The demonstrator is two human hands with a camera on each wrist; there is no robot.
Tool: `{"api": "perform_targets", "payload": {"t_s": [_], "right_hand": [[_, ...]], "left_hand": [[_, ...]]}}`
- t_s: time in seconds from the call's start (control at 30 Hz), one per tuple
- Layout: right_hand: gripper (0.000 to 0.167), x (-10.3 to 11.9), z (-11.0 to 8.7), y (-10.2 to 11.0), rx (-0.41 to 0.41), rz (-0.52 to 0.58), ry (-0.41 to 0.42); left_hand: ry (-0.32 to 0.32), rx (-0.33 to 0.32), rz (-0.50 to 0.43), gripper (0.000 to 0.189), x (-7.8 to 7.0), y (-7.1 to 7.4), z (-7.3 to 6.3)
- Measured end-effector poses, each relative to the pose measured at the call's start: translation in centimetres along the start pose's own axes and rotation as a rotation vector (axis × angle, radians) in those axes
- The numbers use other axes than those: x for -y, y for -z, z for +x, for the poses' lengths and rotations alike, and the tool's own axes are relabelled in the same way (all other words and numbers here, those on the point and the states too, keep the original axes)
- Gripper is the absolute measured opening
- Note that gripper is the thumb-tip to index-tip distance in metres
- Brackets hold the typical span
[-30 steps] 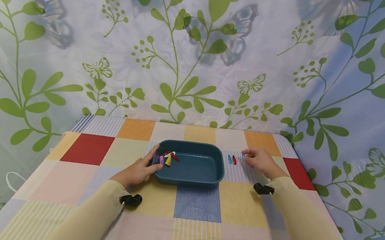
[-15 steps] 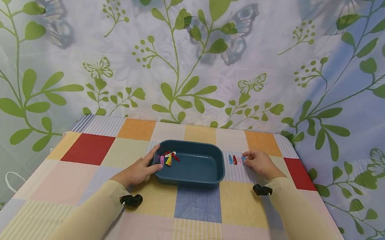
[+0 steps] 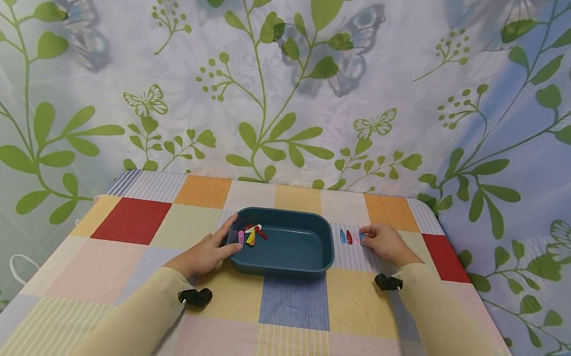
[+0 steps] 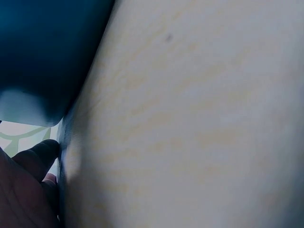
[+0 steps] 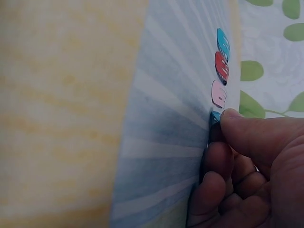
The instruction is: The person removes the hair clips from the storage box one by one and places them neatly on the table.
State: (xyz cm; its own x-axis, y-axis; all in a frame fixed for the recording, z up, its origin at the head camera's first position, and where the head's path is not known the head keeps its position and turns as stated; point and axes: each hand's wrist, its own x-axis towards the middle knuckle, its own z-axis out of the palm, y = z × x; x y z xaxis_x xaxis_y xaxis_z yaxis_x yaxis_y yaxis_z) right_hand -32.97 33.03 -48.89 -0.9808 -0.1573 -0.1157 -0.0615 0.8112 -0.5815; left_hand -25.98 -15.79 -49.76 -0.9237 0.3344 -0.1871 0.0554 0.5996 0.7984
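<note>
My left hand [image 3: 206, 255] rests on the left side of a dark blue-green plastic basin [image 3: 287, 272], fingers extended along its rim. In the left wrist view, part of that hand [image 4: 26, 185] shows below the basin [image 4: 47, 57]. Several coloured snap hair clips [image 3: 252, 235] lie at the basin's left end. To the basin's right, my right hand [image 3: 386, 244] pinches a blue hair clip [image 5: 215, 117] between thumb and index finger, at the tablecloth. Lined up beside it are a pink clip [image 5: 218, 95], a red clip [image 5: 221, 69] and another blue clip [image 5: 223, 45].
A patchwork checked cloth [image 3: 289, 353] covers the table. Behind it hangs a curtain [image 3: 294, 87] printed with leaves and butterflies. A white cable [image 3: 18, 270] loops beside the table's left edge. Dark wrist mounts [image 3: 195, 296] sit at both sleeves.
My right hand has shifted very slightly, its fingertips staying at the right end of the clip row. The left hand and the basin keep their places.
</note>
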Motion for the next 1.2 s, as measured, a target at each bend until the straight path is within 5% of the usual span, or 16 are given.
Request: {"api": "perform_targets", "payload": {"t_s": [1.2], "right_hand": [[0.033, -0.40, -0.15, -0.10, 0.010, -0.023, -0.041]], "left_hand": [[0.017, -0.014, -0.002, 0.081, 0.17, -0.10, 0.23]]}}
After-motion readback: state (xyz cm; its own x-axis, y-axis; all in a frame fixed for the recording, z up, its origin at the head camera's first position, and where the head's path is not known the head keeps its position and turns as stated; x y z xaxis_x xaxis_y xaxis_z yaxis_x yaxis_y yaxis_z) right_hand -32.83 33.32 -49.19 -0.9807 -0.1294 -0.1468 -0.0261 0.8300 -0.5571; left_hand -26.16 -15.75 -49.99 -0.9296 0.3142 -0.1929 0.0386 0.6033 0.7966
